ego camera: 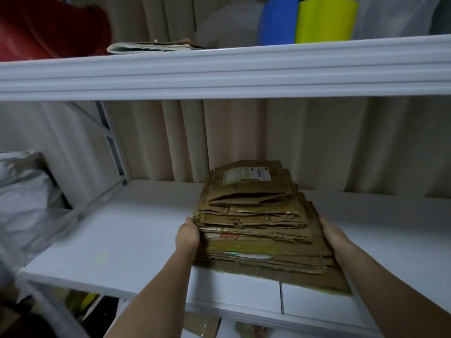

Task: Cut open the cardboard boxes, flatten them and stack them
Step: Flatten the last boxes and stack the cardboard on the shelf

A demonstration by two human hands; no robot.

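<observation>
A tall stack of flattened brown cardboard boxes [258,220] lies on a white shelf [136,240], its top sheet bearing a white shipping label. My left hand [187,234] grips the stack's left edge, thumb on top and fingers hidden underneath. My right hand [333,236] holds the stack's right edge, its fingers hidden behind the cardboard. The bottom sheet juts out over the shelf's front edge.
A thick white upper shelf [219,71] runs across overhead, carrying a folded paper bundle [151,47], a red object [48,28], and blue and yellow containers [324,20]. Beige curtains hang behind. White bedding [22,191] lies at the left. More cardboard shows below the shelf.
</observation>
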